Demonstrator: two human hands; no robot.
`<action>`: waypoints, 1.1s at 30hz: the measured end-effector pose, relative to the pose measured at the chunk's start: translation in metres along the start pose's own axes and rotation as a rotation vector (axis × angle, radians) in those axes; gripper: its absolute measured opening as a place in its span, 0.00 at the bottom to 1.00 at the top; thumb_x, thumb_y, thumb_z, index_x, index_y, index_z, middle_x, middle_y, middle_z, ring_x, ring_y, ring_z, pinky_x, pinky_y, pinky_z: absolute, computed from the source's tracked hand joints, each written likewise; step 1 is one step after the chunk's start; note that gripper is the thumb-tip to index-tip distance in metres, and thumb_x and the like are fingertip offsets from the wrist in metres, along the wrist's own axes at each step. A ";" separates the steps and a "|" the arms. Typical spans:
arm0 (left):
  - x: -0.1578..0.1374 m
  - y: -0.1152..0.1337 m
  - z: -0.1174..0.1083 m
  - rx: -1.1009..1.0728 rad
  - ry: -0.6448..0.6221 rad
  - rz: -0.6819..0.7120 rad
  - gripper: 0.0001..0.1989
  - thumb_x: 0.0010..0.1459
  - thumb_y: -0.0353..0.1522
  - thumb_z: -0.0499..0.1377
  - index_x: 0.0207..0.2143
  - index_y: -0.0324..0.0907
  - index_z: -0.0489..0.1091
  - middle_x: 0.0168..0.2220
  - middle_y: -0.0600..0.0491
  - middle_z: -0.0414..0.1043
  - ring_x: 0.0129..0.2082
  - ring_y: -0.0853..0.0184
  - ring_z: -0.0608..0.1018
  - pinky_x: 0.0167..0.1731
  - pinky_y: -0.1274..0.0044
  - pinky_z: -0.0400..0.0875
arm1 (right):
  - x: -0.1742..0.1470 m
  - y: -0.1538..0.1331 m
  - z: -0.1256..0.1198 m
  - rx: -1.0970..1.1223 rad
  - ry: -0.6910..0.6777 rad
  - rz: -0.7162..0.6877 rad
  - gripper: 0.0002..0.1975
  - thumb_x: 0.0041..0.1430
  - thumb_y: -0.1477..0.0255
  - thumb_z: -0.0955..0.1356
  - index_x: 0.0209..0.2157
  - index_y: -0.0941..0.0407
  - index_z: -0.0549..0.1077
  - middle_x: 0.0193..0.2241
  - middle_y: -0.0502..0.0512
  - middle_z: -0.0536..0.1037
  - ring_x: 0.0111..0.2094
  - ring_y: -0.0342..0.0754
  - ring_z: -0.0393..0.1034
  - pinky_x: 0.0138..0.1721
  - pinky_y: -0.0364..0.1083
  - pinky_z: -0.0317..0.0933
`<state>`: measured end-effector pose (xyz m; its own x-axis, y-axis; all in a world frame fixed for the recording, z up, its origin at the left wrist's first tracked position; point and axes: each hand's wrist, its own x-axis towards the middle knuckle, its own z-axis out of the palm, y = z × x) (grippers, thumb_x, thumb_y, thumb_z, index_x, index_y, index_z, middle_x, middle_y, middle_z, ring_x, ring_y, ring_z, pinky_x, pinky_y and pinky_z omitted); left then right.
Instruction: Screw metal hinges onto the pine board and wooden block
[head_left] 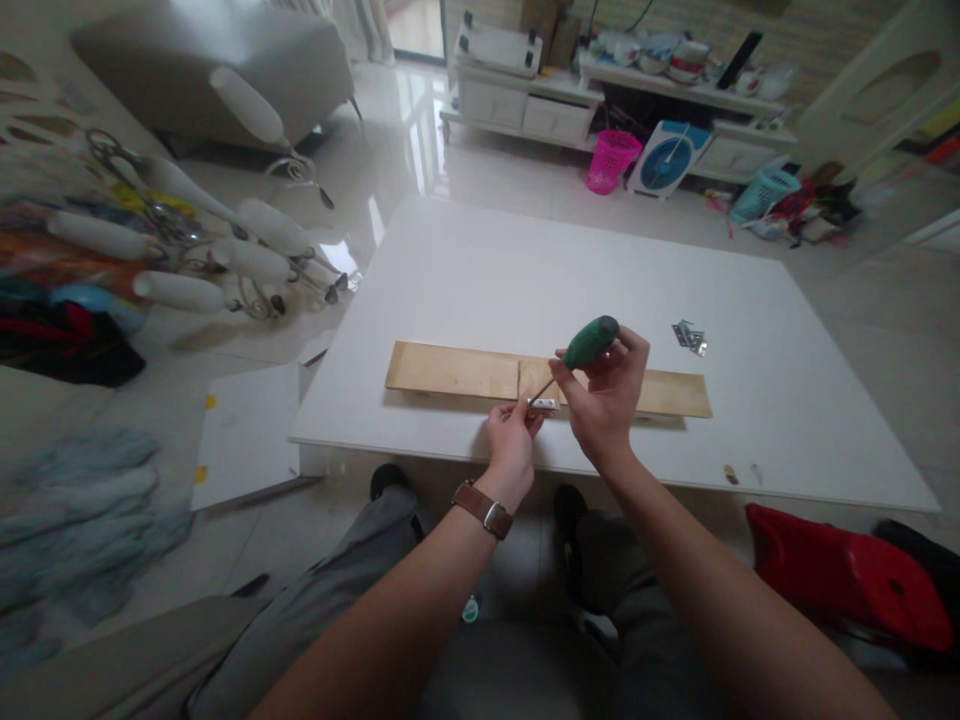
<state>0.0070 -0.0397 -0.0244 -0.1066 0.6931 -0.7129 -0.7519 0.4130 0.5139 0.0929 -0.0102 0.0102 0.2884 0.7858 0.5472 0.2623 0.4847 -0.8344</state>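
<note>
My right hand [609, 395] is closed around a green-handled screwdriver [591, 343], held tilted so its shaft runs down to the left. Its tip meets a small silver metal hinge or bracket [543, 404] at the front edge of a wooden board [450, 370]. Pinched fingers of my left hand [512, 435] are at that metal piece, right by the screwdriver tip. Whether they also grip a screw is too small to see. A shorter wooden piece [534, 376] lies across the middle of the long board.
The boards rest on a large white tabletop [465, 260]. Several metal hinges [690, 338] lie at the right, and small hardware pieces [730, 474] sit near the front edge. A red plastic seat [840, 575] stands at lower right, a white panel [251, 430] at left.
</note>
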 end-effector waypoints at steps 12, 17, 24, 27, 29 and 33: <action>0.000 0.000 -0.001 0.002 -0.016 0.001 0.10 0.68 0.24 0.63 0.33 0.40 0.68 0.30 0.52 0.77 0.31 0.72 0.80 0.47 0.75 0.78 | -0.001 0.000 -0.001 -0.015 -0.011 0.007 0.31 0.59 0.66 0.78 0.58 0.43 0.63 0.46 0.49 0.76 0.42 0.48 0.79 0.46 0.52 0.78; -0.001 0.000 0.001 0.000 -0.004 -0.002 0.10 0.68 0.24 0.64 0.33 0.40 0.68 0.30 0.53 0.77 0.31 0.71 0.80 0.46 0.74 0.79 | -0.001 0.000 -0.001 0.022 -0.033 0.008 0.30 0.60 0.68 0.77 0.58 0.43 0.63 0.43 0.48 0.76 0.41 0.49 0.81 0.46 0.52 0.78; -0.002 0.001 0.002 0.009 0.005 -0.003 0.09 0.68 0.24 0.63 0.34 0.39 0.68 0.30 0.52 0.77 0.31 0.72 0.80 0.45 0.75 0.79 | -0.003 -0.001 -0.004 0.040 -0.080 0.033 0.25 0.66 0.66 0.72 0.60 0.44 0.61 0.47 0.53 0.81 0.48 0.53 0.82 0.50 0.56 0.76; -0.003 0.002 0.003 0.002 0.004 -0.007 0.10 0.69 0.23 0.62 0.33 0.40 0.67 0.30 0.52 0.77 0.30 0.72 0.80 0.45 0.75 0.79 | -0.001 0.000 -0.003 0.010 -0.046 0.013 0.29 0.62 0.67 0.76 0.59 0.43 0.62 0.45 0.50 0.79 0.44 0.50 0.80 0.46 0.53 0.76; -0.004 0.002 0.003 -0.003 0.008 -0.007 0.10 0.68 0.23 0.62 0.33 0.40 0.67 0.29 0.52 0.76 0.30 0.71 0.80 0.45 0.75 0.79 | 0.001 0.000 -0.002 -0.004 -0.013 -0.006 0.30 0.59 0.68 0.77 0.58 0.43 0.63 0.44 0.48 0.77 0.42 0.47 0.78 0.42 0.49 0.75; -0.004 0.002 0.002 -0.012 -0.001 -0.004 0.11 0.67 0.23 0.64 0.33 0.40 0.67 0.29 0.52 0.76 0.31 0.70 0.80 0.46 0.73 0.79 | 0.000 -0.001 -0.003 -0.006 -0.016 -0.009 0.29 0.60 0.68 0.77 0.58 0.42 0.64 0.41 0.47 0.74 0.41 0.48 0.77 0.42 0.50 0.76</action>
<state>0.0070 -0.0403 -0.0199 -0.1030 0.6920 -0.7145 -0.7603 0.4084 0.5052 0.0951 -0.0116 0.0111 0.2713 0.7876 0.5532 0.2701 0.4893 -0.8292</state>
